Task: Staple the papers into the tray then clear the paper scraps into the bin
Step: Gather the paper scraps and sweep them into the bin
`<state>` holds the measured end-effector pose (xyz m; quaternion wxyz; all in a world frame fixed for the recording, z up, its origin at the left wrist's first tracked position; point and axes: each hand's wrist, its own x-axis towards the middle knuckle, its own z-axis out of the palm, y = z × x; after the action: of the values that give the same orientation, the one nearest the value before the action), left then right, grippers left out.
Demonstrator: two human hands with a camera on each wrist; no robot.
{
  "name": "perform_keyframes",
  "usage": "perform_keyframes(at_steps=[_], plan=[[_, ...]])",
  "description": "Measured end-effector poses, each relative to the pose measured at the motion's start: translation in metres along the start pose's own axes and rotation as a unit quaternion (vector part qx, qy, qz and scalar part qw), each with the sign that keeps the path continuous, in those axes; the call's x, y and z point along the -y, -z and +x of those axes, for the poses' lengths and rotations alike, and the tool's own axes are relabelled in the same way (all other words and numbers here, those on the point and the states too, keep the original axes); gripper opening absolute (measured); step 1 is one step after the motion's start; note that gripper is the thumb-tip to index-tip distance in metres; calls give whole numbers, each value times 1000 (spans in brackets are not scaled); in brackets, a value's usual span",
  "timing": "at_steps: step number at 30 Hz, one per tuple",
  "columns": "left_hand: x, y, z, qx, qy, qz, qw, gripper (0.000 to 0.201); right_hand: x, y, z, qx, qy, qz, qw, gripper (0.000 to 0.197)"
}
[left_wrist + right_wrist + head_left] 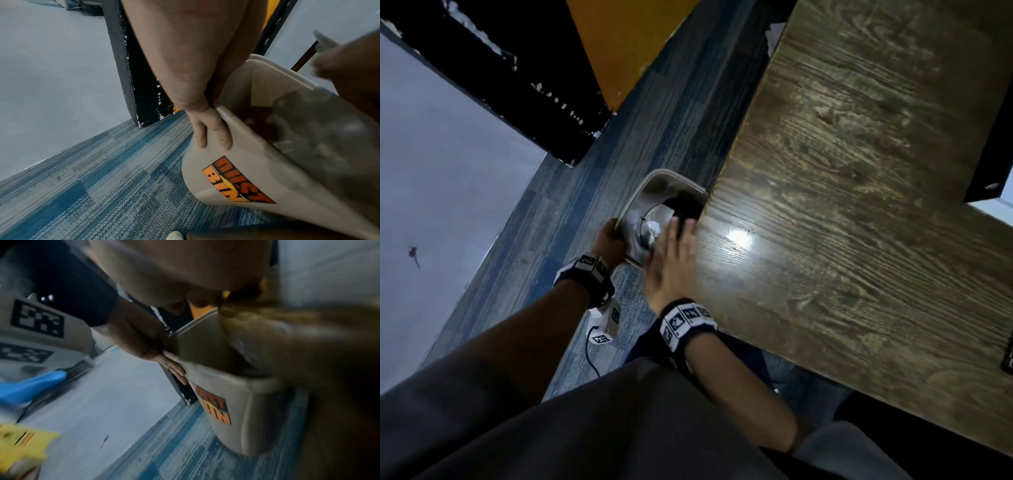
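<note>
Both hands work at the bin (650,185), which sits tilted against the left edge of the wooden table (859,205). Left hand (611,240) grips the bin's rim, fingers (213,133) down its outer wall. Right hand (671,260) is flat, fingers straight, over the table edge at the bin's mouth. One white paper scrap (654,226) lies inside the bin.

Left hand (612,241) on bin (654,181) rim

An office: a wood-grain desk (859,205) standing on blue-grey carpet tiles (654,113), with a beige dustbin (236,162) at the desk's edge.
</note>
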<state>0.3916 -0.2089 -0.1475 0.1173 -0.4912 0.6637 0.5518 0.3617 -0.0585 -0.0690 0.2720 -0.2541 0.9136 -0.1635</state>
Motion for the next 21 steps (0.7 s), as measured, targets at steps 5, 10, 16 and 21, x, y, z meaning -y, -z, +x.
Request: perform_keyframes(at_steps=[5,10,16,21], plan=[[-9,2,-5,7,6,-5,1000,46,18,10,15,102,33,-56,993,36],[-10,2,-2,7,4,-30,1000,48,18,40,28,105,19,68,992,25],[-8,10,4,39,-6,-14,999,32,-37,82,41,-154,-51,28,986,51],[-27,6,8,38,-4,-5,999,36,-82,84,51,-101,-287,28,952,72]])
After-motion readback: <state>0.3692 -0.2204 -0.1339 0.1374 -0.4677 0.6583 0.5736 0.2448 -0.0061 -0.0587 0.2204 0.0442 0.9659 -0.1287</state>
